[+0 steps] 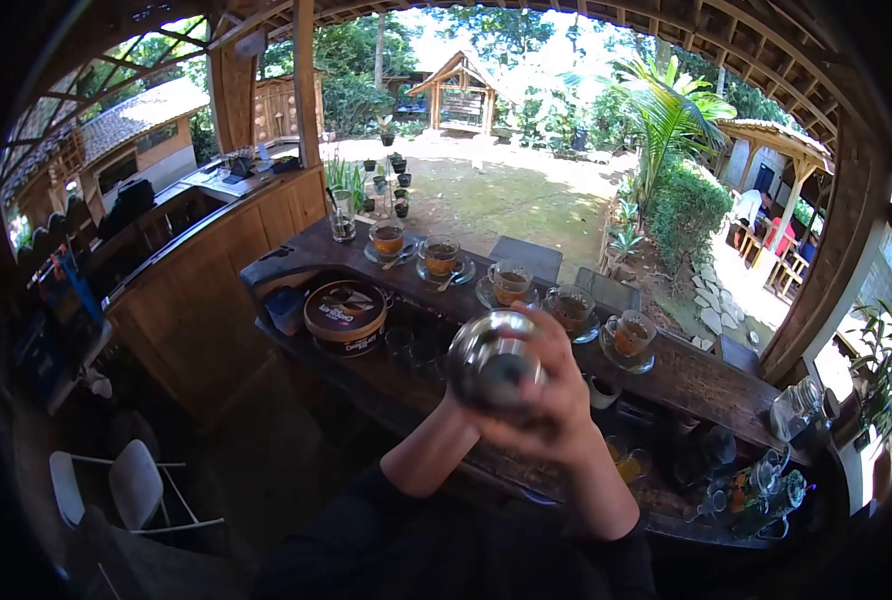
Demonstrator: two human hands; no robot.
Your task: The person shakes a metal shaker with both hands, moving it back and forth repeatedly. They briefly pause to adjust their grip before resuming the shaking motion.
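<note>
In the head view, two hands hold one metal shaker (486, 365) in mid-air, near the middle of the scene, its rounded end towards the camera. The right hand (554, 385) is closed round its right side, blurred. The left hand (466, 415) holds it from below and behind; most of its fingers are hidden.

On the far ledge of the dark wooden counter (701, 385) stand five glass cups (511, 283) of brownish drink, in a row slanting from far left to nearer right, each on its own saucer. At least two spoons (450, 282) lie on the saucers at the left. One glass vase (343, 225) stands just left of the row.

On the lower shelf, to the left, sits one round chocolate tub (346, 312), with one blue container (285, 311) just left of it. At the right end stand one glass jar (794, 412) and, nearer, a cluster of glass pitchers (781, 495), too overlapped to count. One white folding chair (134, 485) stands near left.
</note>
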